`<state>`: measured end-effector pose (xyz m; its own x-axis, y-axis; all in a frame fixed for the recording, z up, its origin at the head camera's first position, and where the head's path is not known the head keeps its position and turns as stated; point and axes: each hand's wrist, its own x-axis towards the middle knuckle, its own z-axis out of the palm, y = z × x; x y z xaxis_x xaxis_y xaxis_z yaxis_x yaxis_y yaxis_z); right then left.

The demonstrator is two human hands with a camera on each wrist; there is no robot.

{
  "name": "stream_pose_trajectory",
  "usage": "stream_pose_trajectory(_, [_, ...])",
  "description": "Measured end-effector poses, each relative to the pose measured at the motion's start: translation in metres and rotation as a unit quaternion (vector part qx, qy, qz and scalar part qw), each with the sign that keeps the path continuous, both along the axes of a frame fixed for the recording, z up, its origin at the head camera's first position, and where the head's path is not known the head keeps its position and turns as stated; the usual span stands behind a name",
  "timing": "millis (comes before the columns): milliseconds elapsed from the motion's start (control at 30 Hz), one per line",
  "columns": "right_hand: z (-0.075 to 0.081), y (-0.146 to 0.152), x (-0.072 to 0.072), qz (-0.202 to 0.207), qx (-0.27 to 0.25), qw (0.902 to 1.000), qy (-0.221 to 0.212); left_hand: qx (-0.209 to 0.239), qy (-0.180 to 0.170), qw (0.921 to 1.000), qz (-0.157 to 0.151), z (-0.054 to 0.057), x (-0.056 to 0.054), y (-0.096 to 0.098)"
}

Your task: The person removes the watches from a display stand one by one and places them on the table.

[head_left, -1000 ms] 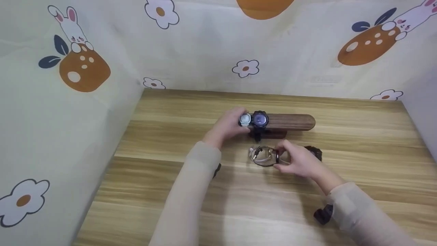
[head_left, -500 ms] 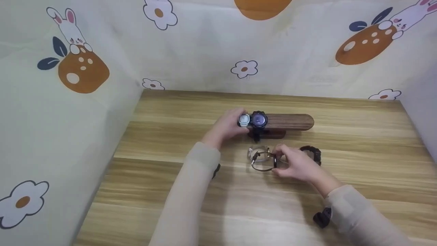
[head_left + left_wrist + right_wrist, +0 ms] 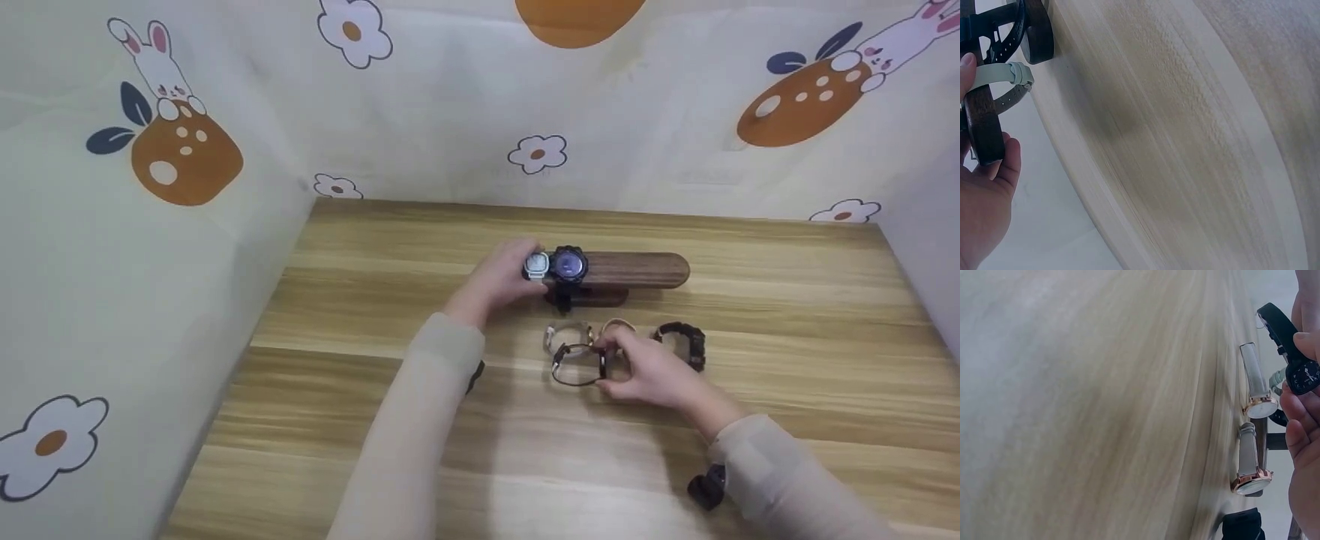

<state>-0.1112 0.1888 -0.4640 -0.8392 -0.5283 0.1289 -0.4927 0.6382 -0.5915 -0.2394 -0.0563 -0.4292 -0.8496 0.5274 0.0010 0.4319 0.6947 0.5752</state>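
My left hand (image 3: pixel 499 277) grips the left end of a dark wooden watch stand (image 3: pixel 637 270), thumb and fingers on either side of the bar in the left wrist view. A pale mint watch (image 3: pixel 537 264) and a chunky black watch (image 3: pixel 570 264) are strapped round that bar, close to the fingers. In front of the stand, my right hand (image 3: pixel 656 371) pinches a black wristwatch (image 3: pixel 1304 377) by its round case; its thin strap loops to the left. Just behind it are two rose-gold watches with pale straps, one nearer (image 3: pixel 1248 455) and one farther (image 3: pixel 1252 371).
Right of my right hand a bulky black watch (image 3: pixel 696 349) stands on the wooden tabletop (image 3: pixel 375 300). A black device (image 3: pixel 706 487) shows at the right sleeve. Patterned walls (image 3: pixel 420 112) enclose the table's back and sides.
My right hand has drawn the black wristwatch slightly toward me, uncovering more of the pale-strapped watches and the bulky black one. My left hand keeps its hold on the stand.
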Motion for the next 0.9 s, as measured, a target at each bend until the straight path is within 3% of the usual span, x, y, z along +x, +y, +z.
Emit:
stream_pose_trajectory(500, [-0.0044,-0.0034,0.0029,0.005,0.026,0.9994,-0.024,-0.008,0.004,1.0000,-0.002,0.0000,-0.0007,0.0000])
stream_pose_trajectory(900, [-0.0093,-0.0051,0.0037,0.025,0.005,0.9994,-0.022,-0.006,0.003,1.0000,-0.004,-0.0012,-0.0012,0.0004])
